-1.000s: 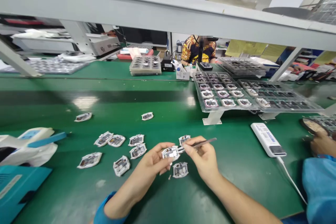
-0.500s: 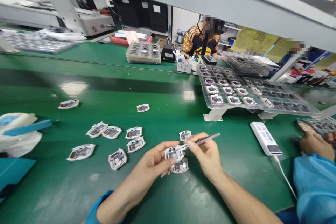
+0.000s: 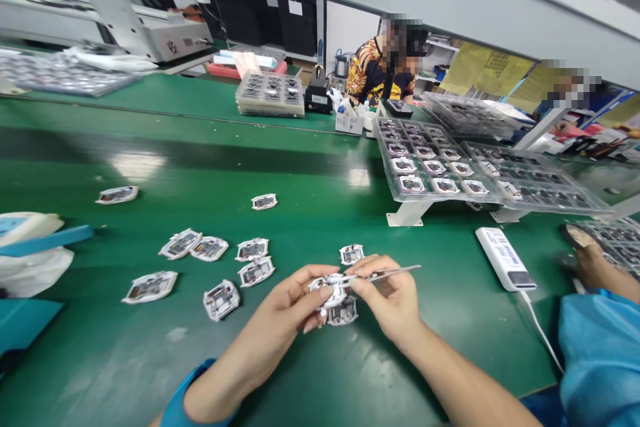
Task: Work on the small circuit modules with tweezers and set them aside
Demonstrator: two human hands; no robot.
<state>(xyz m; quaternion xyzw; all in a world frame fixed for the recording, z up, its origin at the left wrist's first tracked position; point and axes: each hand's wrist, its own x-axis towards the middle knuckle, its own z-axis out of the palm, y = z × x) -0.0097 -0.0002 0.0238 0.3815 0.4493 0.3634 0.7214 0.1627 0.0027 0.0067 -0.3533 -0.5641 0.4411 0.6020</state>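
Observation:
My left hand [image 3: 295, 300] is closed on the edge of a small white device housing [image 3: 327, 288] with electronics inside, held just above the table. In my right hand [image 3: 393, 297] are slim metal tweezers [image 3: 400, 271], pinched between thumb and fingers. Their tips reach the upper right of the held housing; the exact contact is too small to tell. Partly beneath the held piece, another white housing [image 3: 343, 312] lies on the green table. One more housing [image 3: 352, 254] rests just beyond my right fingertips.
Several similar housings [image 3: 221, 300] lie scattered to the left. Clear compartment trays [image 3: 445, 197] with housings stand raised at the right. A white power bank [image 3: 505, 260] with a cable lies nearer. A co-worker's blue sleeve [image 3: 595, 347] is at the right edge; another person [image 3: 370, 73] sits across.
The held housing has tilted in my left hand, and the tweezers have swung flatter over it. The co-worker's hand at the right has shifted. The whole view has moved slightly.

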